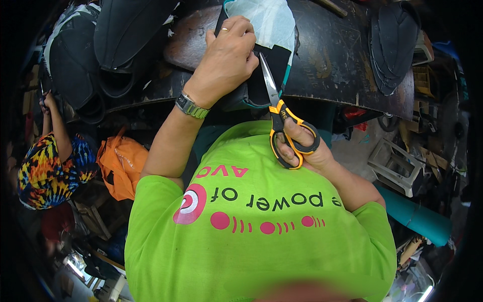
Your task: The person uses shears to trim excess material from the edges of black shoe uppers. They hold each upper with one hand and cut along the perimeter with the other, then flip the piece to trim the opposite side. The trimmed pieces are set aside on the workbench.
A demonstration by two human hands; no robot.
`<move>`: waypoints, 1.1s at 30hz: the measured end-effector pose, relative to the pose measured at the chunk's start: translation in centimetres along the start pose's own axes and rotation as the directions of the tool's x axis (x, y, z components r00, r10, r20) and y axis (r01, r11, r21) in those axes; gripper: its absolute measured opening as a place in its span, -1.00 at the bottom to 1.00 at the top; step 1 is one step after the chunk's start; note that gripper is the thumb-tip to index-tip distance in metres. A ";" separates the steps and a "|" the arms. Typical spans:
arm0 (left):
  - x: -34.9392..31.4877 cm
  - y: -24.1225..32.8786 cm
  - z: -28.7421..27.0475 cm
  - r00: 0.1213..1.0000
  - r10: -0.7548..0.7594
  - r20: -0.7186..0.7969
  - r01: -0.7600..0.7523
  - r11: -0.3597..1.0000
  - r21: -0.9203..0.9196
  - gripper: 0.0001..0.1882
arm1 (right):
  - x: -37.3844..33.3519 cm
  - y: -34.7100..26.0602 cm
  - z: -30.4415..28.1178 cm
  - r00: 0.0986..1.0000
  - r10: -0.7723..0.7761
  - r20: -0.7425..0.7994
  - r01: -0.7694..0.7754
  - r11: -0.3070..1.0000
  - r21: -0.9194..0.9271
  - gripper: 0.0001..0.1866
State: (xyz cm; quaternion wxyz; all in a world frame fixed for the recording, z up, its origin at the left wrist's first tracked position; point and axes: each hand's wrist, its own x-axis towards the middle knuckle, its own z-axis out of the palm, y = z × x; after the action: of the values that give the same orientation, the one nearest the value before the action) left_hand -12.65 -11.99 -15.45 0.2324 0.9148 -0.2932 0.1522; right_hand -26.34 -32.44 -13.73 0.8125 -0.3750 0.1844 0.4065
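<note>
My left hand (232, 48), with a ring and a wristwatch, is closed at the edge of a sewn piece of black fabric (260, 86). The piece has teal edges and a white oval lining (269, 22) on its far part. In my right hand (304, 143) is a pair of scissors (274, 95) with black and yellow handles, thumb and fingers through the loops. Their blades are nearly together and point away from me. The tips lie over the black fabric, close beside my left fingers. Whether they touch the fabric I cannot tell.
Several black padded shoe-like uppers (70, 60) sit at the far left of the dark worn table (337, 60). More black cut pieces (395, 45) hang at its right. An orange bag (121, 161), another person (55, 161), a grey plastic stool (396, 166) and a teal roll (417, 214) are around me.
</note>
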 end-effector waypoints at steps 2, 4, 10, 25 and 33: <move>-0.1 0.0 0.2 1.000 -0.024 0.000 0.024 1.000 0.012 -0.88 | -0.1 -0.6 -0.2 0.999 0.023 0.037 -0.027 0.993 0.112 -0.63; -0.2 0.0 0.6 0.999 -0.027 -0.026 0.027 0.999 0.031 -0.87 | -0.6 -1.5 -0.5 1.000 0.012 0.011 -0.013 0.995 0.098 -0.65; 1.0 -1.4 -1.5 1.000 0.014 -0.024 -0.018 0.981 -0.193 -0.90 | -1.0 -3.9 -2.4 0.985 -0.078 -0.153 0.090 0.993 0.076 -0.67; -0.7 -1.3 -8.9 0.931 0.291 0.221 -0.260 0.953 -0.157 -0.70 | -1.3 -7.4 -5.2 0.880 -0.406 -0.245 0.214 0.802 -0.558 -0.68; -0.3 -0.4 -4.6 0.975 0.106 0.194 0.004 0.869 -0.495 -0.73 | -3.1 -9.8 -10.8 0.693 -0.679 -0.241 -0.170 0.171 -0.971 -0.66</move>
State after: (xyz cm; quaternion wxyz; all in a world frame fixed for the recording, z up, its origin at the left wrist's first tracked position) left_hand -13.23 -9.19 -11.82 0.4204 0.8282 -0.3699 -0.0210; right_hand -20.34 -46.02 -14.42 0.3362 -0.9313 0.0853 0.1109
